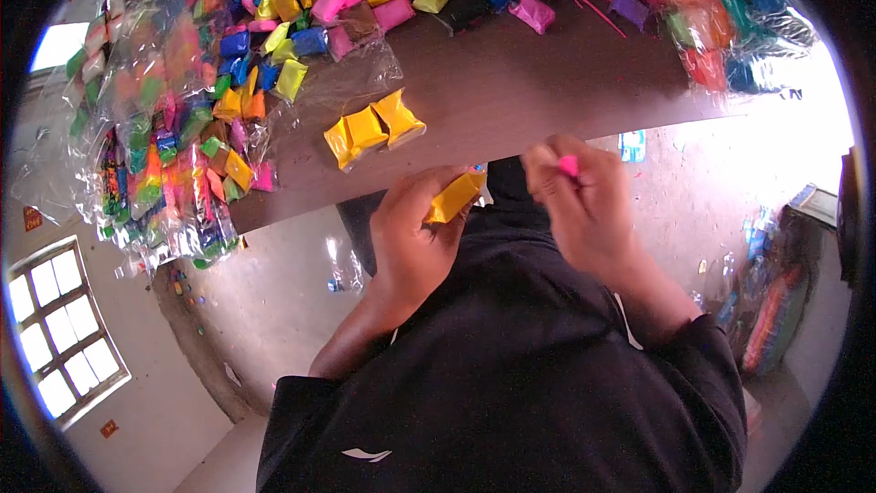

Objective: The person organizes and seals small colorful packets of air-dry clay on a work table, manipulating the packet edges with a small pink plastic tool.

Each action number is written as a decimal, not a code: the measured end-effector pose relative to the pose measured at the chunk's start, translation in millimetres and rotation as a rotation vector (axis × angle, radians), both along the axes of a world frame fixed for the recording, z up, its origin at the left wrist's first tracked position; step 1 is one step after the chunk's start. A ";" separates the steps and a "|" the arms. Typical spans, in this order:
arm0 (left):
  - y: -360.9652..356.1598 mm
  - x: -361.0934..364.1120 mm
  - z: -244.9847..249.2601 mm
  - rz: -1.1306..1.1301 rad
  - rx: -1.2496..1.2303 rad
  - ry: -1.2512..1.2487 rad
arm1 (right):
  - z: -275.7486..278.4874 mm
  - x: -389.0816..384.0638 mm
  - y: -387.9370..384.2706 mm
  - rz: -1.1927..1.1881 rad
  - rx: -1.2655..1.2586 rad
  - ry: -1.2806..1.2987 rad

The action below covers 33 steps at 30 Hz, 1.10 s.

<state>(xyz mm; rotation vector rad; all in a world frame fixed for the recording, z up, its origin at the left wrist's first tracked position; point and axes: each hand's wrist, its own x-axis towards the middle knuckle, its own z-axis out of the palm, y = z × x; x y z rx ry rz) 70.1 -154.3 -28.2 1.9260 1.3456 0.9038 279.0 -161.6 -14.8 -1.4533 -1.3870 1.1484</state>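
Note:
My left hand (pixel 406 233) is closed around a small yellow packet (pixel 454 198), held just in front of the table's near edge. To its right my right hand (pixel 589 205) is curled into a fist, slightly smeared by motion. The end of a bright pink object (pixel 569 165) pokes out of that fist; the rest is hidden by the fingers, so its kind does not show. Three yellow packets (pixel 368 131) lie side by side on the brown table (pixel 511 82), beyond my left hand.
Many small coloured packets (pixel 292 79) are heaped along the table's left and far side, some inside clear plastic bags (pixel 173 55). More bagged packets (pixel 703 27) lie at the far right. Wrapped goods (pixel 771 319) stand on the floor at right.

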 end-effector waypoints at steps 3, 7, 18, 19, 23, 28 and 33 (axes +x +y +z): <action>1.5 0.5 -0.7 -0.035 0.076 0.027 | 3.9 -23.4 3.7 -0.028 0.104 0.012; -0.6 0.8 -3.3 -0.068 0.126 0.024 | -4.2 -18.5 7.7 0.114 0.088 -0.097; -4.2 -0.8 4.8 0.074 -0.275 -0.302 | -25.7 -23.3 2.6 -0.056 0.034 0.033; -2.3 1.1 6.7 0.033 -0.141 -0.168 | -30.6 -30.5 3.1 -0.083 0.133 0.190; 0.0 1.0 4.7 0.016 -0.035 -0.087 | -16.2 -40.3 1.4 -0.044 0.126 0.498; 7.0 -2.4 6.2 -0.072 0.199 0.098 | -6.3 -28.4 1.8 0.038 -0.018 0.363; 9.4 -4.5 6.6 -0.085 0.204 0.159 | -11.4 -28.3 9.9 0.010 0.265 0.136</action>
